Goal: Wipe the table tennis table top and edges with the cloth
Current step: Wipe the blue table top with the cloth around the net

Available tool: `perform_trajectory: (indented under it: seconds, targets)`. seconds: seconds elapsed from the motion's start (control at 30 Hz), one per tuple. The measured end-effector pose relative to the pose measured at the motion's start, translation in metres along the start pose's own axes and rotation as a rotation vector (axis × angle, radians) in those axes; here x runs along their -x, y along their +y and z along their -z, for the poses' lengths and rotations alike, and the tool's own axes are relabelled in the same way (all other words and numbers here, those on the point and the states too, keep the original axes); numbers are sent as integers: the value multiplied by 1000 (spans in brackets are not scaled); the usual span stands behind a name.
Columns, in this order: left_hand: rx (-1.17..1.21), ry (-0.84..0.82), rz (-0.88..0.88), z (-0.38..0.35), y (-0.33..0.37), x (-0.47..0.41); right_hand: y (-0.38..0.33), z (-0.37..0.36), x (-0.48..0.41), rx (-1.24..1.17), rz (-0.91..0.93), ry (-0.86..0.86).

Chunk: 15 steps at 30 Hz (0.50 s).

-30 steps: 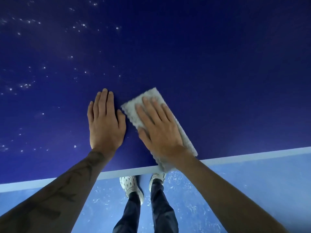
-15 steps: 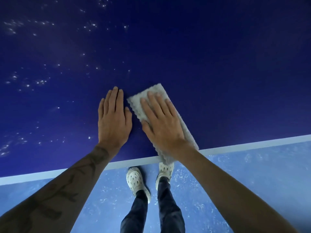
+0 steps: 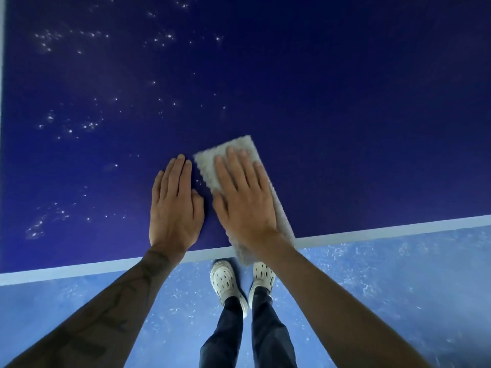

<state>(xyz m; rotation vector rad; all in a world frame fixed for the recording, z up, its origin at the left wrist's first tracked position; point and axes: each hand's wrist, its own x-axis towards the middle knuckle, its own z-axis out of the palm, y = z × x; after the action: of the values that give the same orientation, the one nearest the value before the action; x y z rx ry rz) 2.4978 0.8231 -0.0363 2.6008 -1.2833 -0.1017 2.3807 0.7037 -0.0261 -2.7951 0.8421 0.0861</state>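
Note:
The table tennis table top (image 3: pixel 345 115) is dark blue, with a white line (image 3: pixel 385 231) along its near edge. A grey folded cloth (image 3: pixel 210 166) lies on it, angled away from me, and its near end hangs over the white line. My right hand (image 3: pixel 244 200) presses flat on the cloth with fingers spread. My left hand (image 3: pixel 174 208) lies flat on the bare top just left of the cloth, holding nothing. White specks (image 3: pixel 87 126) dot the top to the left and beyond my hands.
Another white line (image 3: pixel 2 75) runs along the table's left side. Below the near edge is a mottled blue floor (image 3: pixel 398 288), where my feet in white clogs (image 3: pixel 225 280) stand close to the table.
My right hand has drawn the cloth slightly towards the near edge, so more of it overhangs the white line. My left hand stays in place. The view has tilted a little.

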Motion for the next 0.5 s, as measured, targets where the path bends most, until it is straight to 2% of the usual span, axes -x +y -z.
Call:
perform_trajectory:
  seconds: [0.07, 0.23, 0.37, 0.5]
  targets:
    - [11, -11, 5, 2, 1, 0, 11, 0, 22, 10, 85, -23]
    - [-2, -5, 17, 1, 1, -1, 69, 15, 9, 57, -136, -10]
    - [4, 2, 10, 1, 1, -2, 28, 13, -37, 5, -288, 43]
    - [185, 60, 59, 7, -13, -8, -33, -9, -19, -8, -126, 51]
